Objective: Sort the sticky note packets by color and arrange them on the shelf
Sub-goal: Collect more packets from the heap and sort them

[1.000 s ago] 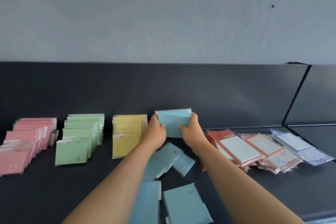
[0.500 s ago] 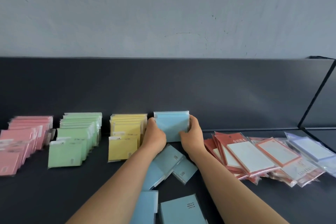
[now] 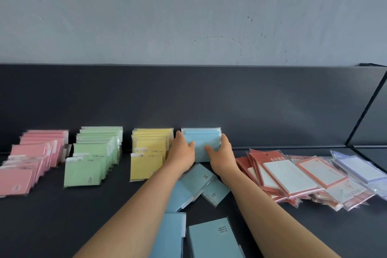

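Observation:
A small stack of blue sticky note packets (image 3: 202,138) stands upright against the dark back panel of the shelf (image 3: 272,111). My left hand (image 3: 182,152) grips its left edge and my right hand (image 3: 222,156) grips its right edge. Rows of pink packets (image 3: 35,153), green packets (image 3: 94,153) and yellow packets (image 3: 149,153) stand to the left. Loose blue packets (image 3: 194,186) lie flat under my forearms, with two more blue packets (image 3: 211,239) at the bottom edge.
A fanned heap of red-framed notepad packets (image 3: 289,176) lies to the right, with pale purple packets (image 3: 356,167) beyond it. The shelf floor (image 3: 52,216) is dark grey. A second shelf section (image 3: 372,123) joins at the far right.
The blue stack in my two hands has come down from slightly raised to standing on the shelf beside the yellow row. My fingers have shifted onto its front face.

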`<state>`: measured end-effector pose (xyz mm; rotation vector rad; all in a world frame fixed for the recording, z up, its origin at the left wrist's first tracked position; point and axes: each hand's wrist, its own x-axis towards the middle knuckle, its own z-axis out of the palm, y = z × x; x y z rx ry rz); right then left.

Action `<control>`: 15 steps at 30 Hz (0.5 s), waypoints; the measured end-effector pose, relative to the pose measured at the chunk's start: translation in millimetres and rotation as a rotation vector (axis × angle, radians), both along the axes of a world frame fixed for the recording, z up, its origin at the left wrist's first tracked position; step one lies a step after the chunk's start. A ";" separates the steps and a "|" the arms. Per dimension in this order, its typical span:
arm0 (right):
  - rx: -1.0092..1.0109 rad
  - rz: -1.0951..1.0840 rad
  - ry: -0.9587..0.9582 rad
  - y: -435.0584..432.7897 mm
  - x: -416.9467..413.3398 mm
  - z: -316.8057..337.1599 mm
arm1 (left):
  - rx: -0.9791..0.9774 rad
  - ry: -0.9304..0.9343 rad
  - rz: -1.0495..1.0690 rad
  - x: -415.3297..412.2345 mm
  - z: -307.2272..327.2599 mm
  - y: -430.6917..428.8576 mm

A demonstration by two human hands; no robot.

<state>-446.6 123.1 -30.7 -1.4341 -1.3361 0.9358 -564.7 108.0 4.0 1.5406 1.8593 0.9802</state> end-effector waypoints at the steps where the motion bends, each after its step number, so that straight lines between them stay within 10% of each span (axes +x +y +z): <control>1: -0.005 -0.002 0.004 -0.4 -0.3 0.8 | 0.012 0.007 0.000 0.2 1.5 -0.6; 15: 0.002 0.104 -0.212 -42.6 16.1 38.6 | 0.126 0.088 -0.223 -36.8 15.9 -40.4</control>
